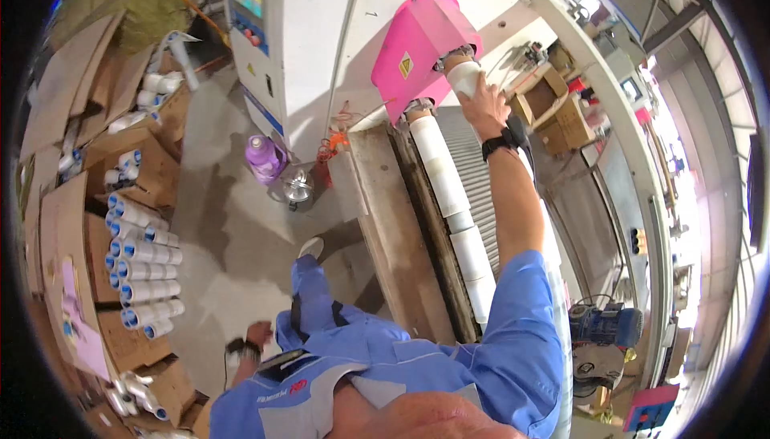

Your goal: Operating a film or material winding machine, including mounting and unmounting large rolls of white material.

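My right hand (483, 108) reaches out to the far side of the machine and rests against a white roll (465, 78). Its fingers look spread, with the thumb and forefinger at the roll's near end. That roll sits on an upper spindle coming out of a pink guard (421, 42). Below it, a lower shaft carries several white rolls (439, 165) end to end, pointing back toward me. Low on the left, beside my body, hangs my left hand (258, 333). It is apart from the machine, and its fingers are too small and partly hidden to read.
A metal trough edge (393, 214) runs along the shaft's left. On the floor stand a purple jug (265, 158) and a shiny metal canister (297, 188). Stacked white rolls with blue cores (148, 267) and cardboard boxes (136, 343) line the left. A motor (605, 327) stands right.
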`<state>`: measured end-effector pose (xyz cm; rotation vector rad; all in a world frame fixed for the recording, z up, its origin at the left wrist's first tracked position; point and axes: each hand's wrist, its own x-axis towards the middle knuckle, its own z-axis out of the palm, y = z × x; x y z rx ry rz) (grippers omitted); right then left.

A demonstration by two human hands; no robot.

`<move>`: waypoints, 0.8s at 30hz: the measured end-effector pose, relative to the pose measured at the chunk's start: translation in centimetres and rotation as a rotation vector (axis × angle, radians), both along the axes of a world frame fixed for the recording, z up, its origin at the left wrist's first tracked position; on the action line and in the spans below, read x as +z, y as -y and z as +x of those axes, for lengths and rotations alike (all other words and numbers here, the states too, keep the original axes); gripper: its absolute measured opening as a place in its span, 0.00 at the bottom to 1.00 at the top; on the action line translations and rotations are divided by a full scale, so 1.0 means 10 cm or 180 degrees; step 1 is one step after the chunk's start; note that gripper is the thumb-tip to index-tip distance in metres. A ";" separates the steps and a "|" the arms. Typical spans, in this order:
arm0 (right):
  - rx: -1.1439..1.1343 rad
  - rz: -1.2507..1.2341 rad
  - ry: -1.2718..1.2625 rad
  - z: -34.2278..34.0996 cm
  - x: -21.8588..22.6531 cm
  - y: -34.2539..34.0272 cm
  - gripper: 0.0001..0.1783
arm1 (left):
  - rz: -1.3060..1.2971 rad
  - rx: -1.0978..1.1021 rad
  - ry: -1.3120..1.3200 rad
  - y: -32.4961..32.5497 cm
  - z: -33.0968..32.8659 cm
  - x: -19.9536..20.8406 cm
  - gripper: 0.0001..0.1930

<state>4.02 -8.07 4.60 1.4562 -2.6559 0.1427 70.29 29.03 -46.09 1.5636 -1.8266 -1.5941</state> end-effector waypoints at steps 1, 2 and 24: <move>-0.0025 -0.0045 -0.0089 0.07 0.07 0.16 0.47 | -0.0053 -0.0427 0.0890 0.65 -0.17 -0.08 0.14; -0.0057 -0.0065 -0.0183 0.09 0.09 0.30 0.46 | -0.0002 -0.0105 0.0474 1.19 -0.40 0.00 0.15; -0.1297 -0.0970 -0.1133 0.12 -0.24 -4.15 0.43 | 0.2941 -0.0223 -0.2202 4.18 -6.29 2.35 0.30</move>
